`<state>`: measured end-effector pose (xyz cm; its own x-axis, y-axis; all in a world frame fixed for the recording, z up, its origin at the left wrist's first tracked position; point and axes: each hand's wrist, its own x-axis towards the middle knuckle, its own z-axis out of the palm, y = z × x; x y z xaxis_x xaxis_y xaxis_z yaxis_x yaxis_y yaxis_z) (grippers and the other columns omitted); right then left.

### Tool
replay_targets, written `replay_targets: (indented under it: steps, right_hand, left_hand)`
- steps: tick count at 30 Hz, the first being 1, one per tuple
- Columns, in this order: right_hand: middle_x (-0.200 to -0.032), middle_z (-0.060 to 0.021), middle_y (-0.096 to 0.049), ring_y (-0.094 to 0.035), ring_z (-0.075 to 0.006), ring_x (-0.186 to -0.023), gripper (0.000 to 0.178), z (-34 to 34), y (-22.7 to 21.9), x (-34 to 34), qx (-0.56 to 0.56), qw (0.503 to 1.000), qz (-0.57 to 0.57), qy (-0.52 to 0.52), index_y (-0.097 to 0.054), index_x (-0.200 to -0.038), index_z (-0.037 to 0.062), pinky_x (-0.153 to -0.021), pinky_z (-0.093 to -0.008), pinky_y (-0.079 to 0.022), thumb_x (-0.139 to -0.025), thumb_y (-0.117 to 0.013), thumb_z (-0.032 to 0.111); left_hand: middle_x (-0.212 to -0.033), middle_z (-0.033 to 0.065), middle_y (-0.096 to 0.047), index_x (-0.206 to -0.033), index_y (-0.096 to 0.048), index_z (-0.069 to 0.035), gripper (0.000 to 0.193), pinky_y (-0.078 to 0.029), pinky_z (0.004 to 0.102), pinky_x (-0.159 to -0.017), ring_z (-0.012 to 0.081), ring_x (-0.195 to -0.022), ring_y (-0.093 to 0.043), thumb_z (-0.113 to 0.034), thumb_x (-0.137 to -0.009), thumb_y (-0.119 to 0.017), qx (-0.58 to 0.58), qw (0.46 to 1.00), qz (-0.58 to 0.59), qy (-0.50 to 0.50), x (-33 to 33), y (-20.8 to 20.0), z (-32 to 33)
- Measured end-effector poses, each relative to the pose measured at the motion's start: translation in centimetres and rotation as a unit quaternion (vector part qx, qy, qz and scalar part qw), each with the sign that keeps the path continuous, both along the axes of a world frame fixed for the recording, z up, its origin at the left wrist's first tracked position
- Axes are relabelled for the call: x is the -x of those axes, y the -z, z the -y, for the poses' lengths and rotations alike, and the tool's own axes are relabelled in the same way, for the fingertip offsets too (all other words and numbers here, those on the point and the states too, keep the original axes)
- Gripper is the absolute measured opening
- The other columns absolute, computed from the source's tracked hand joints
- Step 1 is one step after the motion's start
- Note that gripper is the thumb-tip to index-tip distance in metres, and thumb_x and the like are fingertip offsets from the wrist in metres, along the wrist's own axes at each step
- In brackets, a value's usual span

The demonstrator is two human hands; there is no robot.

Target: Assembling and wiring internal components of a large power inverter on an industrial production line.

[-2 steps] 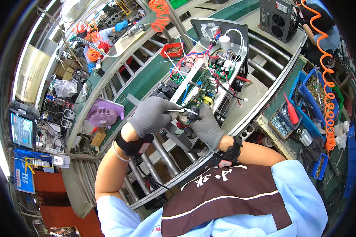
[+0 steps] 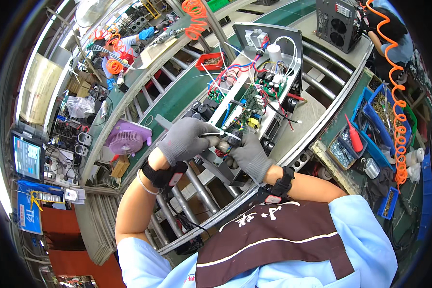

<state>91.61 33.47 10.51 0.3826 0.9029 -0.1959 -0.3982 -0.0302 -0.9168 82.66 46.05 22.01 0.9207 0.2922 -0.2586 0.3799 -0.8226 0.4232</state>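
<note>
My left hand (image 2: 186, 140), in a grey glove, is closed with thumb and fingers pinching a white cable tie (image 2: 215, 133). My right hand (image 2: 252, 154), also gloved, curls round a black round part (image 2: 234, 138) with wires on it; its fingertips are partly hidden. Both hands meet at the near end of an opened electronic unit (image 2: 225, 114). Inside it are circuit boards (image 2: 251, 100), black capacitors (image 2: 202, 109) and a white cylinder (image 2: 273, 52). Red, blue and white wires (image 2: 242, 66) run over its metal frame.
Beneath the unit runs a roller conveyor (image 2: 197, 187). A red parts tray (image 2: 210, 61) and a purple fan (image 2: 127, 139) stand to the left. On the right are a red-handled screwdriver (image 2: 354, 136), blue bins (image 2: 381, 103) and a coiled orange hose (image 2: 397, 96). Co-workers' arms show farther off.
</note>
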Motion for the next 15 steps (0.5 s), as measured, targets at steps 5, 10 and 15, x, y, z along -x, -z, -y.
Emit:
replay_targets:
  steps: [5, 10, 15]
  right_hand:
    - [-0.076, -0.0091, -0.062, -0.060, -0.0107, -0.059, 0.023, 2.3, 0.1, -0.2, -0.046, 0.995, 0.083, 0.017, -0.053, -0.101, -0.0031, -0.053, -0.0257, -0.049, -0.079, -0.054, 0.004]
    - [-0.086, -0.0113, -0.061, -0.061, -0.0091, -0.071, 0.025, 3.5, 1.0, -0.2, -0.086, 0.991, 0.094, 0.034, -0.050, -0.104, -0.0022, -0.059, -0.0243, -0.051, -0.080, -0.051, 0.003]
    - [-0.085, -0.0069, -0.061, -0.060, -0.0094, -0.068, 0.024, 2.5, 0.2, 0.1, -0.072, 0.997, 0.012, 0.004, -0.049, -0.107, -0.0019, -0.058, -0.0237, -0.050, -0.082, -0.048, 0.000]
  left_hand:
    - [-0.068, 0.0054, -0.063, -0.092, -0.066, 0.001, 0.018, -0.049, 0.0253, -0.057, 0.0085, -0.059, -0.061, -0.010, -0.079, -0.062, 0.015, 0.999, 0.028, -0.036, 0.4, 0.9, -0.1]
    - [-0.068, 0.0103, -0.063, -0.091, -0.066, 0.002, 0.019, -0.049, 0.0275, -0.058, 0.0125, -0.058, -0.062, -0.011, -0.077, -0.062, -0.046, 0.996, 0.078, 0.006, 0.2, 1.1, 0.3]
    - [-0.065, 0.0126, -0.060, -0.092, -0.065, 0.000, 0.022, -0.047, 0.0289, -0.059, 0.0157, -0.060, -0.059, -0.017, -0.079, -0.059, -0.031, 0.995, 0.084, 0.036, 0.4, 1.1, -0.5]
